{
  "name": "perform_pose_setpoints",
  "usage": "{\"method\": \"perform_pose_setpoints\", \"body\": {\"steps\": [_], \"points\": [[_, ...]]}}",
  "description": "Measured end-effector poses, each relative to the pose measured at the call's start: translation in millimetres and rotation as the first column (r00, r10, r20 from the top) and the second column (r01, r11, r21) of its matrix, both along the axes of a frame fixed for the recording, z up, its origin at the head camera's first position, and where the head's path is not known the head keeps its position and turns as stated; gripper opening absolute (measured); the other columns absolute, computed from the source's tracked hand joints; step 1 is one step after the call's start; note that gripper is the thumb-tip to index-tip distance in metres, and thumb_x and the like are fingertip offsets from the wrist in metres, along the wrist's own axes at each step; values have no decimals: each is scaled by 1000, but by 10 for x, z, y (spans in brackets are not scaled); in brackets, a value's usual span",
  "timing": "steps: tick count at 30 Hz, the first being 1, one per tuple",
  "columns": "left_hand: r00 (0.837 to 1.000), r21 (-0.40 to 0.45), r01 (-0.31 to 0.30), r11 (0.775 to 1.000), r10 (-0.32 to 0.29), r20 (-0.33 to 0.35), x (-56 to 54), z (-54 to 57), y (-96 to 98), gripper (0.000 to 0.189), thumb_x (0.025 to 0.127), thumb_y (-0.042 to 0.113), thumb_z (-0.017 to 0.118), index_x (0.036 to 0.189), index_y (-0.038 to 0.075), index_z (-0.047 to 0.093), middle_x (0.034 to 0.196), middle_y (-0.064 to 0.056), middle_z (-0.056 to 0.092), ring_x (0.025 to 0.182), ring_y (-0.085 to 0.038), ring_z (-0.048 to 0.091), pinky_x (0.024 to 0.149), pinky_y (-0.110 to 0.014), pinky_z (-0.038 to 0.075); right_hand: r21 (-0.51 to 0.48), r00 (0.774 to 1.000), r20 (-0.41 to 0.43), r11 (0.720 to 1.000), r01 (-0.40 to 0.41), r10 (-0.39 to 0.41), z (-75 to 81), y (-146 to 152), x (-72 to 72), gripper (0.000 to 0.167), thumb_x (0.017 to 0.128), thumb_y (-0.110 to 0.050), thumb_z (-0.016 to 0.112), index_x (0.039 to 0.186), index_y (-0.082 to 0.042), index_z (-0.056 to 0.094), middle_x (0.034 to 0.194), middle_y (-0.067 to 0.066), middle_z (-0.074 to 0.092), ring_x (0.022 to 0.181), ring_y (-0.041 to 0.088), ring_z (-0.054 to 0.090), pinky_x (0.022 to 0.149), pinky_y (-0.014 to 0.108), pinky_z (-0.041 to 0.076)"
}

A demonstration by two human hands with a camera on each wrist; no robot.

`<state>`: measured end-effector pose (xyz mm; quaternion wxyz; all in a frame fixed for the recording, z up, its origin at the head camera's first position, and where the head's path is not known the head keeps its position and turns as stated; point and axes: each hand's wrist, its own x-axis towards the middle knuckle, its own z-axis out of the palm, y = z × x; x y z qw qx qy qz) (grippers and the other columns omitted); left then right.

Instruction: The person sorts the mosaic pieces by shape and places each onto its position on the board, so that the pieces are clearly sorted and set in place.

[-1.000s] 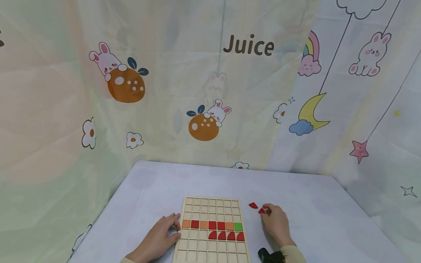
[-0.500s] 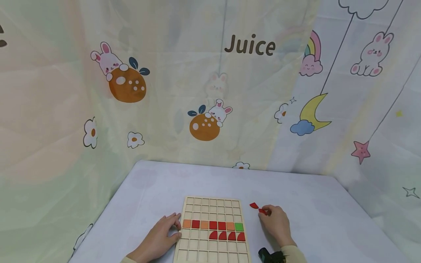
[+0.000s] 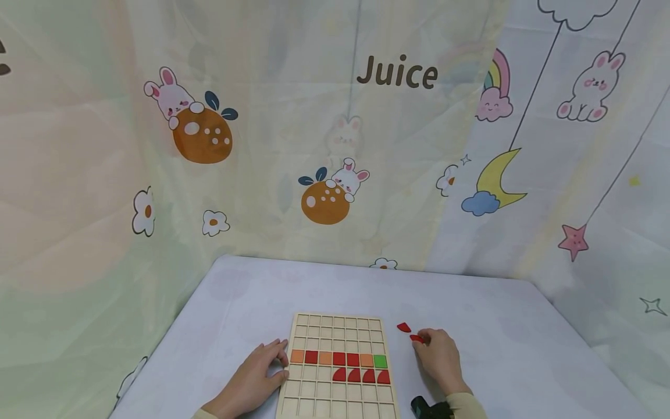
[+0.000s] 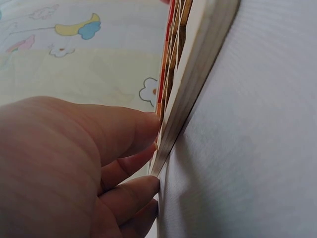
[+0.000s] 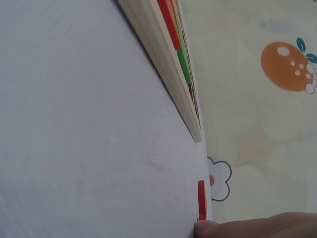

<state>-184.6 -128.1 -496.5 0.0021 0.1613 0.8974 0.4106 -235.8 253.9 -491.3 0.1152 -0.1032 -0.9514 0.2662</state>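
Note:
A pale wooden grid board [image 3: 314,390] lies at the front of the table. One row holds orange, red and green square tiles [image 3: 339,359]; the row below has several red quarter-round tiles [image 3: 353,376] at its right end. My left hand [image 3: 256,372] rests against the board's left edge, thumb and fingertips touching its side, as the left wrist view also shows. To the right of the board, my right hand [image 3: 441,358] pinches a red tile [image 3: 416,338] close over the table. Another red tile [image 3: 403,327] lies just beyond those fingertips.
A white cloth covers the table [image 3: 487,314]. Behind and beside it hang printed curtains [image 3: 262,145] with rabbits, oranges and flowers. A black device [image 3: 431,407] sits at my right wrist.
The red tile at my right fingertips has turned and shifted slightly, while the right hand has moved only a little. My left hand and the board stay put.

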Motion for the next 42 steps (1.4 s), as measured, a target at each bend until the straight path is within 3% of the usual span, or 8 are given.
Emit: {"method": "perform_pose_setpoints", "body": {"steps": [9,16,29,42], "points": [[1000,-3,12,1000,-12,-7,-4,-10,-11,19,86,16,73,86,21,55,141,-19,52,137,-41,39,116,-62,18,-36,998,-61,999,-1,-1,41,-83,101,26,80,-12,77,103,-1,71,90,11,63,79,24,58,65,40,51],[1000,-18,-8,1000,8,-2,-20,-22,-23,19,86,16,72,85,22,55,142,-18,52,138,-39,39,117,-60,18,-70,997,-72,997,11,-16,56,-213,149,27,80,-14,77,104,-3,72,93,9,65,82,23,60,69,41,53],[1000,-22,-7,1000,7,-2,-29,-24,-24,18,86,15,72,86,22,55,142,-17,52,138,-38,39,117,-59,18,-38,996,-32,995,-90,89,130,-469,227,23,81,-16,77,102,-8,74,94,3,64,86,22,59,76,44,55],[1000,-24,-5,1000,5,-4,-29,-41,-20,19,86,16,72,86,23,55,142,-18,51,138,-39,39,117,-59,18,-33,990,-23,989,-143,142,137,-620,257,25,80,-20,81,102,-11,73,92,-1,64,82,16,56,71,35,53]]}}
